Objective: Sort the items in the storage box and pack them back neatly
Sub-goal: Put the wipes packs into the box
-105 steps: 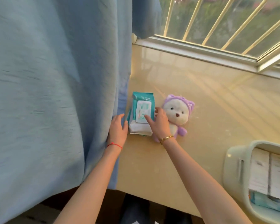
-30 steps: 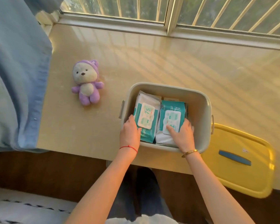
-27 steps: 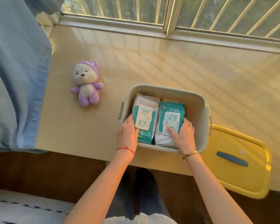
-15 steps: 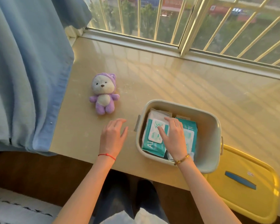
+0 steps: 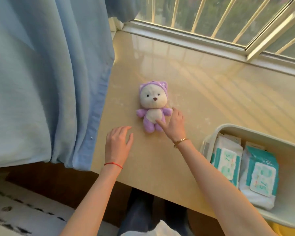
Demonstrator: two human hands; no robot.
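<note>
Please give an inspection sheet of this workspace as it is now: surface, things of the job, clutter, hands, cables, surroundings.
Surface: glossy beige window ledge, sunlit, with faint specks.
Job's things: purple plush bear lying face up on the ledge; pale storage box at the right, open, holding two wipe packs side by side, partly out of frame.
Clutter: nothing seen.
Hands: right hand open, its fingers touching the bear's right side and belly, not yet closed on it; left hand open, empty, near the bear but apart from it.
Cables: nothing seen.
Surroundings: blue curtain at the left, hanging past the ledge edge; barred window behind.
</note>
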